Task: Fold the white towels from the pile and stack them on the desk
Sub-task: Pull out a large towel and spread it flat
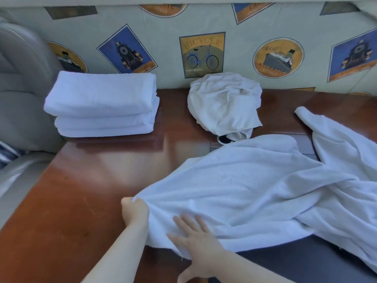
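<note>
- left hand (134, 208) at about 7 o'clock pinches the corner of the spread towel (255, 186)
- right hand (193, 235) lies flat, fingers straight, on its near edge
- folded stack (102, 103) sits on the desk (81, 180) at 10 o'clock, crumpled towel (223, 103) at 12
</note>
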Available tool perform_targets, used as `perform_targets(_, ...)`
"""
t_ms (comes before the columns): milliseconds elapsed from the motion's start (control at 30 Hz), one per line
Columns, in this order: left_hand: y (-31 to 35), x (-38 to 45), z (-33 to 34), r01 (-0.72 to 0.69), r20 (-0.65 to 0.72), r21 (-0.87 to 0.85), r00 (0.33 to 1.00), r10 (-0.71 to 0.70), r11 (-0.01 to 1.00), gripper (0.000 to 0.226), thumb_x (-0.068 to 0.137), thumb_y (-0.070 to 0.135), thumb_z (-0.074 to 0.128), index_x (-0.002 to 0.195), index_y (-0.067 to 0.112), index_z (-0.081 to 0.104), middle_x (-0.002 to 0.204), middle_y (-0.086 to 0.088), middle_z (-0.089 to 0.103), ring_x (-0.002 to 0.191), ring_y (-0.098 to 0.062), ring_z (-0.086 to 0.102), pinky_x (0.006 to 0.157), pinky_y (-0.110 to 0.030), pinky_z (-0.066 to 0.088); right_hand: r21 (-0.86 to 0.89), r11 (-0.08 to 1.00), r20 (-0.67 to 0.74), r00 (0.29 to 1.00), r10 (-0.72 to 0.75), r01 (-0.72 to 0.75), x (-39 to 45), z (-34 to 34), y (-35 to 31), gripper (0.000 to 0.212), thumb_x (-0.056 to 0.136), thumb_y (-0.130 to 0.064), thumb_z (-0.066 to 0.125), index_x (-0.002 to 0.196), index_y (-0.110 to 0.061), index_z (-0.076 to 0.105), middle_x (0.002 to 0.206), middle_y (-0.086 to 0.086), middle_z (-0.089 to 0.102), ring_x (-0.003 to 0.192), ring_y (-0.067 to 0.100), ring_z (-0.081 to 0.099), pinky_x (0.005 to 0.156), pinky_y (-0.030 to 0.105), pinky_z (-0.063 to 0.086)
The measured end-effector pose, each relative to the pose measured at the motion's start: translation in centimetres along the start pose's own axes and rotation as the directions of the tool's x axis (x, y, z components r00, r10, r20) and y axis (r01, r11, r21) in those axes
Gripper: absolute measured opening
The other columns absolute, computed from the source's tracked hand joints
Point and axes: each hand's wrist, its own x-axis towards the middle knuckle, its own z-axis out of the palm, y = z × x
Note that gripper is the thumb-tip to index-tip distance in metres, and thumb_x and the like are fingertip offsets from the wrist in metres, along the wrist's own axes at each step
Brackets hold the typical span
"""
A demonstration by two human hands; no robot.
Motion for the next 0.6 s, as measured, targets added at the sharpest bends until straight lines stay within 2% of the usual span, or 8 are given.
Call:
perform_targets(67, 0.0, 1.1, -1.2, 0.065, -0.038, -0.055, 0.997, -0.067, 0.996, 0.012, 0.093, 0.003, 0.039, 0.102, 0.009, 0.044, 0.099, -0.015, 0.051, 0.088, -0.033, 0.051, 0.079, -0.039, 0.043, 0.007, 0.999, -0.053, 0.998, -0.037, 0.037, 1.5, 0.5, -1.8, 0.072, 0.084, -0.038, 0.072, 0.147, -0.031, 0.037, 0.164, 0.001, -0.005, 0.15, 0.018, -0.008, 0.119, 0.042, -0.007)
perform_targets(133, 0.2, 1.9, -1.8, 0.046, -0.067, 0.038, 0.997, -0.043, 0.998, 0.019, 0.088, -0.001, 0.041, 0.106, 0.001, 0.05, 0.107, -0.023, 0.058, 0.095, -0.041, 0.056, 0.084, -0.046, 0.046, 0.076, 0.995, -0.18, 0.983, -0.044, 0.059, 2.4, 0.3, -3.1, 0.036, 0.091, -0.026, 0.06, 0.126, -0.023, 0.059, 0.159, 0.001, 0.025, 0.146, 0.019, 0.019, 0.113, 0.036, 0.018)
perform_targets(200, 0.8, 2.1, -1.9, -0.079, -0.107, 0.201, 0.989, 0.102, 0.976, 0.031, 0.084, -0.001, 0.052, 0.114, 0.004, 0.058, 0.121, -0.021, 0.058, 0.113, -0.042, 0.052, 0.097, -0.049, 0.04, 0.203, 0.979, -0.204, 0.978, 0.029, 0.014, 3.0, -0.5, -3.6, 0.026, 0.088, -0.028, 0.056, 0.109, -0.019, 0.068, 0.141, -0.005, 0.05, 0.131, 0.019, 0.042, 0.1, 0.033, 0.034)
perform_targets(267, 1.8, 1.4, -1.2, -0.335, -0.049, 0.269, 0.932, 0.36, 0.903, 0.038, 0.081, 0.0, 0.06, 0.117, 0.012, 0.06, 0.123, -0.012, 0.058, 0.117, -0.036, 0.048, 0.098, -0.043, 0.034, 0.412, 0.905, -0.064, 0.987, 0.146, -0.107, 3.1, -2.2, -3.4, 0.025, 0.074, -0.036, 0.059, 0.09, -0.02, 0.071, 0.113, -0.008, 0.066, 0.108, 0.017, 0.057, 0.09, 0.032, 0.046)
perform_targets(333, 2.7, 0.0, 0.4, -0.6, 0.124, 0.249, 0.799, 0.589, 0.76, 0.039, 0.076, -0.004, 0.06, 0.11, 0.015, 0.064, 0.118, -0.002, 0.06, 0.113, -0.03, 0.049, 0.093, -0.036, 0.033, 0.598, 0.771, 0.132, 0.976, 0.172, -0.217, 3.0, -3.7, -2.8, 0.008, 0.064, -0.028, 0.065, 0.066, -0.021, 0.066, 0.075, -0.011, 0.064, 0.076, 0.014, 0.058, 0.072, 0.033, 0.049)
perform_targets(400, 3.4, -1.4, 2.3, -0.771, 0.326, 0.183, 0.633, 0.702, 0.61, 0.039, 0.074, -0.006, 0.059, 0.104, 0.017, 0.068, 0.117, 0.003, 0.061, 0.114, -0.024, 0.05, 0.094, -0.031, 0.033, 0.614, 0.736, 0.281, 0.95, 0.134, -0.285, 2.5, -5.1, -2.3, 0.017, 0.063, -0.021, 0.069, 0.05, -0.023, 0.059, 0.058, -0.014, 0.054, 0.066, 0.013, 0.051, 0.068, 0.033, 0.048)
perform_targets(467, 3.9, -2.6, 4.0, -0.867, 0.519, 0.086, 0.46, 0.721, 0.491, 0.041, 0.075, -0.007, 0.057, 0.105, 0.017, 0.07, 0.124, 0.004, 0.06, 0.121, -0.019, 0.049, 0.102, -0.027, 0.031, 0.577, 0.735, 0.404, 0.906, 0.123, -0.357, 2.2, -5.6, -1.9, 0.005, 0.067, -0.018, 0.072, 0.064, -0.021, 0.07, 0.075, -0.01, 0.062, 0.081, 0.015, 0.057, 0.083, 0.032, 0.05)
perform_targets(600, 3.6, -3.8, 7.6, -0.969, 0.772, 0.018, 0.17, 0.613, 0.246, 0.045, 0.086, 0.007, 0.055, 0.127, 0.024, 0.062, 0.153, 0.007, 0.035, 0.144, -0.014, 0.025, 0.112, -0.018, 0.005, 0.466, 0.726, 0.65, 0.753, 0.107, -0.506, 1.9, -4.9, -1.3, 0.028, 0.086, -0.013, 0.061, 0.111, 0.0, 0.067, 0.105, 0.013, 0.066, 0.093, 0.017, 0.049, 0.077, 0.026, 0.044)
